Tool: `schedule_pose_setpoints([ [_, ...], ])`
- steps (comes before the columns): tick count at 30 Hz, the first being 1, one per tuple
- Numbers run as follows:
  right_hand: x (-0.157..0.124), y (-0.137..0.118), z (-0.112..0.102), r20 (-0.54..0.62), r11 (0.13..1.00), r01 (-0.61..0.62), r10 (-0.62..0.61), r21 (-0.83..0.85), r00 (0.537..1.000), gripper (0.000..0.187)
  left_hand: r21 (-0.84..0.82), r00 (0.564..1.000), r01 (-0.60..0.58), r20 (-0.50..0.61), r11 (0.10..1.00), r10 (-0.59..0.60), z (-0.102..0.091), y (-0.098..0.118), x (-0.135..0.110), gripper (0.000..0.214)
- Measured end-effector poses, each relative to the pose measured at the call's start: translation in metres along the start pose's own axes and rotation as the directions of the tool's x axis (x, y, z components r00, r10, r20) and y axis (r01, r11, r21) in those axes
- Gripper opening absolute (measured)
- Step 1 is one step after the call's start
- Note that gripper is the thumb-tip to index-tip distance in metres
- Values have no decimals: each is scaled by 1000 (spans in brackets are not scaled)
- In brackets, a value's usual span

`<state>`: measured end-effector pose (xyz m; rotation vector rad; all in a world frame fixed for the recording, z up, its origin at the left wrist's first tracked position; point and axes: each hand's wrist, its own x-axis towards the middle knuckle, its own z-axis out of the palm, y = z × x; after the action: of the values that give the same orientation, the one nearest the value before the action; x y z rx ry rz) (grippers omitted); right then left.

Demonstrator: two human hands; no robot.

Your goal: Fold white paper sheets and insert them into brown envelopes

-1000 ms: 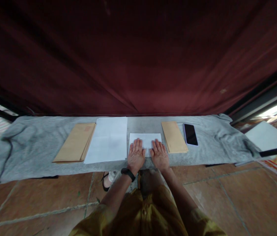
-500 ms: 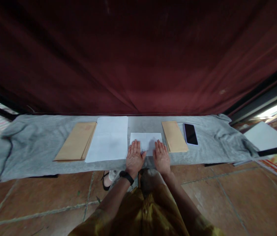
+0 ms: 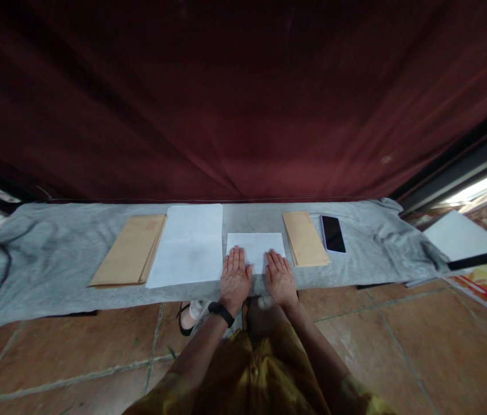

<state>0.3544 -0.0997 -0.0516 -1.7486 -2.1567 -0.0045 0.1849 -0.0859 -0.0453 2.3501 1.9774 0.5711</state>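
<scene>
Two bare hands lie palm down, with the small paper [image 3: 255, 249] under their fingers, and neither grip is closed on anything. Farthest left of the small paper, a pile of brown envelopes [image 3: 126, 251] lies on the grey-covered tabletop [image 3: 65, 253]. Nearer on that same side is a stack of white sheets [image 3: 191, 245], its right edge just beside the small paper. The left hand [image 3: 235, 282], a dark band [image 3: 221, 314] on its wrist, rests on the left part of the small paper; its fingers are straight and close together, the thumb held out from them. The right hand [image 3: 281, 282] rests on the right part, fingers straight and slightly apart, so that a bare strip of the small paper shows between the hands. Just right of the small paper lie a few more envelopes [image 3: 306, 239], and beyond these a phone [image 3: 333, 234] with a dark screen.

Compared with half a second ago, the right hand has slid inward from the right edge of the small paper, toward the left hand, which sits about where it was. A second ago both sets of fingertips reached slightly closer to the paper's far edge.
</scene>
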Motion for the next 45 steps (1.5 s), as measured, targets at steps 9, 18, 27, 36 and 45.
schedule_pose_setpoints([
  [9, -4, 8, -4, -33, 996, -56, 58, 62, 998, 49, 16, 1000, 11, 20, 1000, -11, -7, -2, -10, 57],
  [18, 57, -25, 8, 34, 975, 123, -131, 183, 991, 45, 10, 1000, -7, -6, 1000, 7, -5, -2, -10, 58],
  [27, 81, -11, 18, 60, 989, 131, -135, 65, 989, 46, 7, 1000, -7, 21, 1000, 7, -4, -5, -10, 55],
  [36, 83, -7, 20, 83, 989, 138, -142, 49, 986, 49, 10, 991, -94, 99, 996, 92, -13, 3, 26, 51],
  [45, 83, -7, 21, 99, 991, 120, -125, 53, 987, 51, -23, 988, -109, 103, 994, 111, 9, -4, 57, 60],
])
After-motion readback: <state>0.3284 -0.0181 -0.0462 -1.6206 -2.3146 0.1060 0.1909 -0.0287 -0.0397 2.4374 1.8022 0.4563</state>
